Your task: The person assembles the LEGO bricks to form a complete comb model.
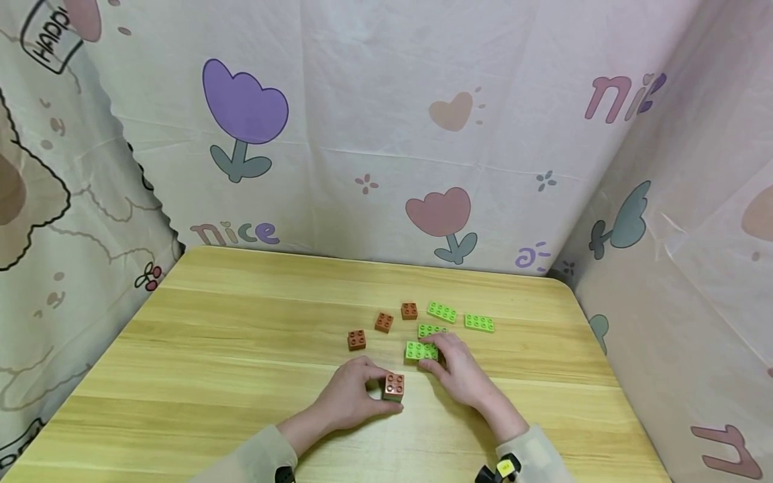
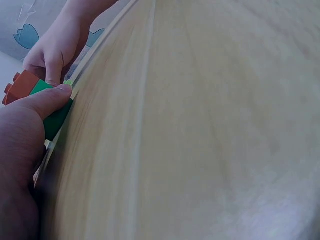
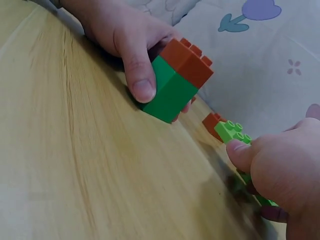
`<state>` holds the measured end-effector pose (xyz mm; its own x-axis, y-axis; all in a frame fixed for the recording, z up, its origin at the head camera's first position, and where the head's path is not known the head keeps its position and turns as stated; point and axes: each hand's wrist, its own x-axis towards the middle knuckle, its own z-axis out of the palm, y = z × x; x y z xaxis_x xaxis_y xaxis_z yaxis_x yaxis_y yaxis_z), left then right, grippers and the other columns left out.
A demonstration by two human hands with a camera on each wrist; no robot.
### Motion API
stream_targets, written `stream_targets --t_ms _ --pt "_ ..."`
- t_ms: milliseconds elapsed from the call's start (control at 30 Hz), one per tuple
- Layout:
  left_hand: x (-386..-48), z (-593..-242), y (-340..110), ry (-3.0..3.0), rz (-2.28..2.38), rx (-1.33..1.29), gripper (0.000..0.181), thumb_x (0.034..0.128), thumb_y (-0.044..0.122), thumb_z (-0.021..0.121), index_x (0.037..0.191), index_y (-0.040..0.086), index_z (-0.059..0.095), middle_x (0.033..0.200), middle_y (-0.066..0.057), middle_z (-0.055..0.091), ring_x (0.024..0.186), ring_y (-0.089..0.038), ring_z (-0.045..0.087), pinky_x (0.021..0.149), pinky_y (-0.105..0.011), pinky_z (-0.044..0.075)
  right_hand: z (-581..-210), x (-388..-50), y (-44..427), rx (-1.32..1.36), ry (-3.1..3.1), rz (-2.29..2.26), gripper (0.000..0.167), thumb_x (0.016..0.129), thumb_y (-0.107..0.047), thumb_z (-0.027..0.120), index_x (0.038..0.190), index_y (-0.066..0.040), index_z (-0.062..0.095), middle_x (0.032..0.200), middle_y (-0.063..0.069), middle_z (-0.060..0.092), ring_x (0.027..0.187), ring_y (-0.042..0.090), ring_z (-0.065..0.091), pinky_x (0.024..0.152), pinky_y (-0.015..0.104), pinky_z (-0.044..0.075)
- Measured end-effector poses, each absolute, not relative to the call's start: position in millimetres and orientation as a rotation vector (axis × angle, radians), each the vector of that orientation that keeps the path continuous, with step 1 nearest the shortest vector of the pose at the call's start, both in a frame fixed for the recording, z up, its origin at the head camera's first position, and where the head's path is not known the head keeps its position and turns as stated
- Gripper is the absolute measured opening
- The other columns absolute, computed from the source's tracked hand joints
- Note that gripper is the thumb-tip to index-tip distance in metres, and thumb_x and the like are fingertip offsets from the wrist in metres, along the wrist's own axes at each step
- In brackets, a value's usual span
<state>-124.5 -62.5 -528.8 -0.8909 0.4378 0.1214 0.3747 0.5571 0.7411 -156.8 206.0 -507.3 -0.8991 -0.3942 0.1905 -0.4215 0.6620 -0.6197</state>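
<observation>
My left hand point(image 1: 347, 397) grips a small stack between thumb and fingers near the middle of the table. On top is an orange-brown building brick point(image 1: 394, 383) with studs up; beneath it sits a dark green brick point(image 3: 169, 91), plain in the right wrist view. To the right, my right hand point(image 1: 461, 374) pinches a lime green brick point(image 1: 417, 350) by its right part. Whether that brick touches the table is hard to tell. Just behind it lies another lime brick point(image 1: 431, 330), partly hidden by the fingers.
Three loose orange-brown bricks, at the left point(image 1: 357, 340), middle point(image 1: 384, 322) and back point(image 1: 408, 310), form a slanting row. Two lime bricks, one farther back point(image 1: 442, 312) and one to the right point(image 1: 479, 323), lie on the wooden table point(image 1: 241, 349). A printed curtain point(image 1: 338, 121) hangs behind.
</observation>
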Motion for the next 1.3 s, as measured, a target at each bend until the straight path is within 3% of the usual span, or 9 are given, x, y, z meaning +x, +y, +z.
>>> stream_targets --t_ms 500,1300 --pt "-124 -529 -63 2.702 1.262 0.709 0.053 0.0755 0.057 0.092 0.116 0.025 0.083 0.093 0.020 0.058 0.085 -0.003 0.054 0.077 -0.028 0.048 -498 -152 204 0.746 -2.800 1.135 0.046 0.104 -0.023 0.070 0.144 -0.004 0.060 0.142 0.005 0.063 0.136 0.024 0.056 0.114 0.047 0.044" --pt "-125 -527 -63 2.685 1.261 0.710 0.052 0.0761 0.057 0.092 0.116 0.026 0.082 0.093 0.019 0.059 0.085 -0.004 0.055 0.077 -0.028 0.048 -481 -139 200 0.788 -2.750 1.198 0.049 0.106 -0.032 0.066 0.147 -0.007 0.059 0.145 0.004 0.062 0.134 0.024 0.058 0.108 0.047 0.050"
